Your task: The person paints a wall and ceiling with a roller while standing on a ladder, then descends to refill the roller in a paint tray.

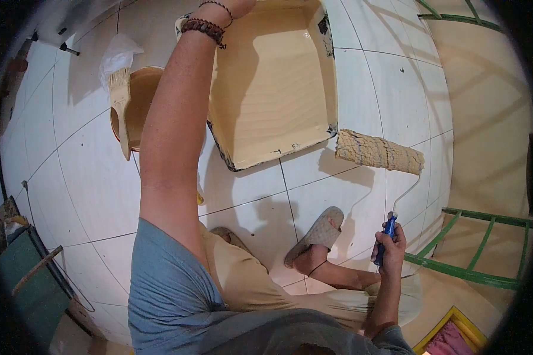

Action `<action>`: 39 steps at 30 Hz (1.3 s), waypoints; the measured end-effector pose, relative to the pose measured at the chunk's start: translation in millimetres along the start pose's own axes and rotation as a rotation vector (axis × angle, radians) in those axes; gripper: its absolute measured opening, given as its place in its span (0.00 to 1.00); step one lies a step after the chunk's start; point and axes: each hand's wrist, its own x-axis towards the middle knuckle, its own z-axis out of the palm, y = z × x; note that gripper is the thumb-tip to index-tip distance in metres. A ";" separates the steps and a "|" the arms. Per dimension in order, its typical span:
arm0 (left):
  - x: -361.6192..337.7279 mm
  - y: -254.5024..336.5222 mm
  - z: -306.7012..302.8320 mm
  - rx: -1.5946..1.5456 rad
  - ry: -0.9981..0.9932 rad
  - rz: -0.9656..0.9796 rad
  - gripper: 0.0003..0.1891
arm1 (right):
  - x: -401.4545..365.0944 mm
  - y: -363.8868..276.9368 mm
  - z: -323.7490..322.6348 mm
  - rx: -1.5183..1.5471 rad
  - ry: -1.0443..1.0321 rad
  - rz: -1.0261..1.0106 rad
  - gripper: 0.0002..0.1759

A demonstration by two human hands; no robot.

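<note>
My right hand is wrapped round the blue handle of a paint roller, whose cream-coated sleeve is raised to the right of the tray. My left arm reaches forward to the top edge of the view, where my left hand is at the far left corner of a paint tray. Only part of that hand shows, and its fingers are cut off by the frame. Cream paint covers the tray's bottom. Left of my arm, a flat brush lies across a round container.
A crumpled clear plastic bag lies beyond the container. Green metal ladder-like frames stand at the right, near a yellow-edged frame. A green panel and a stick are at the lower left. My sandalled feet are on the tiled floor.
</note>
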 end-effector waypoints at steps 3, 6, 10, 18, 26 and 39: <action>-0.5 -0.3 -0.2 -0.010 -0.010 -0.012 0.10 | 1.1 0.3 -1.8 -0.001 -0.007 0.001 0.13; -1.0 2.9 -1.1 0.000 -0.018 -0.028 0.10 | 1.0 -0.5 -1.1 0.004 -0.002 0.003 0.13; 0.7 0.8 0.8 0.018 0.005 0.003 0.10 | 0.0 -1.7 -1.4 -0.007 -0.008 -0.001 0.13; 7.2 -9.7 17.2 0.039 -0.008 -0.037 0.11 | 0.4 -0.1 -2.7 -0.028 0.018 0.013 0.14; 28.8 -76.3 107.1 0.189 -0.223 -0.044 0.18 | 2.6 2.1 -8.1 -0.022 0.010 0.027 0.15; -17.9 -18.9 16.0 -0.066 0.026 0.004 0.18 | -5.3 -16.7 13.6 0.075 -0.078 -0.033 0.15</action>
